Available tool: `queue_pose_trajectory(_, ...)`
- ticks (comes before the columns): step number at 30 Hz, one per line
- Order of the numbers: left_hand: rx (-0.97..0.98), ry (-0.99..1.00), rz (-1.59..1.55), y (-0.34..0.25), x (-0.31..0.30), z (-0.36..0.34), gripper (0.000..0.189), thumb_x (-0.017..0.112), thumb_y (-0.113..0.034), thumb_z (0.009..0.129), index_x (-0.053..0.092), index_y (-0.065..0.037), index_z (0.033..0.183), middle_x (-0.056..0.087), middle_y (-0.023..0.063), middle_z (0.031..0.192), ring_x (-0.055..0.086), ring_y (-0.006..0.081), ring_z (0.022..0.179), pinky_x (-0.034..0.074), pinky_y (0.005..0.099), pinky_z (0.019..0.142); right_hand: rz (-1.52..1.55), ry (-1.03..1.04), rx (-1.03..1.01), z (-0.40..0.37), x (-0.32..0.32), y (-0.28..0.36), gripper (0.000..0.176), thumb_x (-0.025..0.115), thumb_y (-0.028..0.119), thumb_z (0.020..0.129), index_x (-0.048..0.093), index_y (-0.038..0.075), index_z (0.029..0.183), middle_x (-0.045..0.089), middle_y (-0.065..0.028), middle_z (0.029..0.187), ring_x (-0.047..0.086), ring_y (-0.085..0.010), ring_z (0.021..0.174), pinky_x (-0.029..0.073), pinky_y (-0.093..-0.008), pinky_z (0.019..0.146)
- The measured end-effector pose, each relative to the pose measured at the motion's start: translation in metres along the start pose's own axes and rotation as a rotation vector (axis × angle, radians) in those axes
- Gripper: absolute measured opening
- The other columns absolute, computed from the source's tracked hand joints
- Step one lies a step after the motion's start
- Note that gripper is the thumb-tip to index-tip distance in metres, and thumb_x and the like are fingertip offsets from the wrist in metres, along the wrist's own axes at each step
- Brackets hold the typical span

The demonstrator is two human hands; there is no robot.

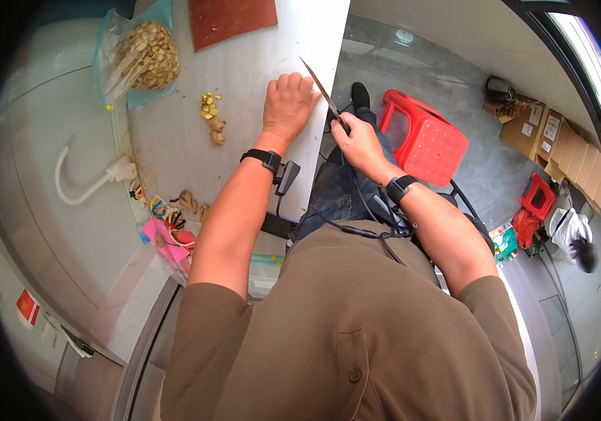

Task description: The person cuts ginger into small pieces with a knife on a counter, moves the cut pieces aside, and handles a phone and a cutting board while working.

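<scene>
My right hand (360, 145) is closed around the handle of a knife (323, 89). Its blade points up and left, passing close beside the fingers of my left hand (290, 105). That left hand is over the edge of the white counter (244, 77), back upward, fingers curled in and pressed together; what lies under them is hidden. To its left on the counter are some yellow cut ginger pieces (208, 107) and a knobbly piece of ginger root (217, 131). A clear plastic bag (121, 67) full of sliced ginger (151, 57) sits at the far left.
A reddish-brown board (234, 21) lies at the counter's far end. More ginger root (188, 201) is near my left elbow, beside a pink packet (163, 242). A red stool (435, 149) stands on the floor to the right, with flattened cardboard (560, 147) beyond.
</scene>
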State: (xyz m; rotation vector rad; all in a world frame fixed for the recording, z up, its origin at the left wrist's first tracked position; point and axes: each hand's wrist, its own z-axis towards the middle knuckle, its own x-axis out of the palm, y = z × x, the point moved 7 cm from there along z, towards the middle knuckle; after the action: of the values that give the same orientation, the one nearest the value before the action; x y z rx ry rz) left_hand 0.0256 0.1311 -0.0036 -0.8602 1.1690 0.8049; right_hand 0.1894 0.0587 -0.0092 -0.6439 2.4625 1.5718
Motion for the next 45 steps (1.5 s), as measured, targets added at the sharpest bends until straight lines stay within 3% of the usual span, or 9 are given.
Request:
queue_pose_trajectory(4,-0.136,0.09,0.123,0.034,0.003,-0.01,0.015,0.072,-0.032,0.103,0.067,-0.019,0.108,0.066,0.0031,0.105,0.062,0.0276,0.106,0.047,0.0456,0.094,-0.018,0.006,0.02,0.001,-0.002,-0.001,0.035,0.065,0.031,0.111,0.063,-0.003,0.1,0.057,-0.0231,0.078,0.054,-0.0329,0.067,0.048,-0.0463,0.069)
queue_pose_trajectory(11,-0.214,0.015,0.224,0.104,-0.009,-0.037,0.017,0.072,-0.034,0.103,0.066,-0.019,0.108,0.066,0.0018,0.107,0.062,0.0272,0.105,0.046,0.0462,0.094,-0.024,0.025,0.015,0.0,0.003,-0.004,0.035,0.065,0.031,0.11,0.061,-0.003,0.1,0.059,-0.0243,0.078,0.056,-0.0365,0.067,0.049,-0.0472,0.069)
queue_pose_trajectory(18,-0.51,-0.054,0.244,0.136,-0.04,-0.062,0.029,0.077,-0.035,0.103,0.07,-0.015,0.123,0.071,0.0052,0.124,0.062,0.032,0.122,0.045,0.0494,0.107,-0.016,0.032,0.014,-0.001,0.005,-0.007,0.034,0.065,0.029,0.109,0.061,-0.003,0.1,0.061,-0.0243,0.079,0.059,-0.0392,0.069,0.049,-0.0482,0.069)
queue_pose_trajectory(20,-0.536,-0.138,0.248,0.134,-0.059,-0.066,0.034,0.079,-0.036,0.101,0.07,-0.015,0.126,0.069,0.0054,0.126,0.061,0.0321,0.124,0.046,0.05,0.108,-0.031,0.084,0.085,0.0,0.006,-0.007,0.033,0.066,0.03,0.106,0.068,-0.003,0.104,0.072,-0.0312,0.091,0.07,-0.0523,0.089,0.054,-0.0562,0.079)
queue_pose_trajectory(24,-0.621,-0.272,0.082,0.136,-0.084,-0.086,0.039,0.083,-0.028,0.098,0.07,-0.012,0.131,0.067,0.0096,0.134,0.059,0.0355,0.128,0.046,0.052,0.111,-0.031,0.076,0.035,0.0,0.01,-0.005,0.034,0.065,0.03,0.11,0.062,-0.003,0.101,0.063,-0.0249,0.08,0.06,-0.041,0.071,0.05,-0.0491,0.07)
queue_pose_trajectory(26,-0.694,-0.273,0.04,0.14,-0.085,-0.106,0.038,0.082,-0.025,0.098,0.071,-0.01,0.13,0.066,0.0107,0.135,0.059,0.0361,0.127,0.047,0.0521,0.112,-0.048,0.173,0.092,0.001,0.015,-0.003,0.036,0.065,0.032,0.107,0.068,-0.003,0.105,0.072,-0.0315,0.093,0.07,-0.0526,0.09,0.054,-0.0575,0.08)
queue_pose_trajectory(28,-0.673,-0.084,-0.007,0.128,-0.076,-0.111,0.037,0.082,-0.022,0.097,0.072,-0.009,0.13,0.066,0.0123,0.132,0.059,0.0369,0.128,0.048,0.0505,0.112,-0.06,0.223,0.094,0.0,0.02,0.0,0.037,0.065,0.033,0.108,0.068,-0.003,0.107,0.073,-0.0313,0.095,0.071,-0.0521,0.092,0.055,-0.0569,0.082)
queue_pose_trajectory(32,-0.709,-0.006,0.059,0.116,-0.071,-0.119,0.036,0.082,-0.022,0.097,0.073,-0.009,0.129,0.067,0.0122,0.128,0.06,0.0364,0.126,0.049,0.0501,0.112,-0.054,0.314,0.06,-0.005,0.032,-0.001,0.041,0.064,0.036,0.11,0.071,-0.003,0.119,0.077,-0.0304,0.105,0.074,-0.0505,0.102,0.057,-0.055,0.091)
queue_pose_trajectory(45,-0.883,-0.101,-0.177,0.132,-0.092,-0.119,0.027,0.082,-0.022,0.1,0.076,-0.007,0.121,0.071,0.0068,0.108,0.068,0.0261,0.093,0.057,0.0421,0.085,-0.111,0.344,0.065,-0.008,0.031,0.0,0.045,0.063,0.038,0.111,0.071,-0.002,0.129,0.077,-0.0313,0.113,0.074,-0.0492,0.11,0.057,-0.0542,0.097)
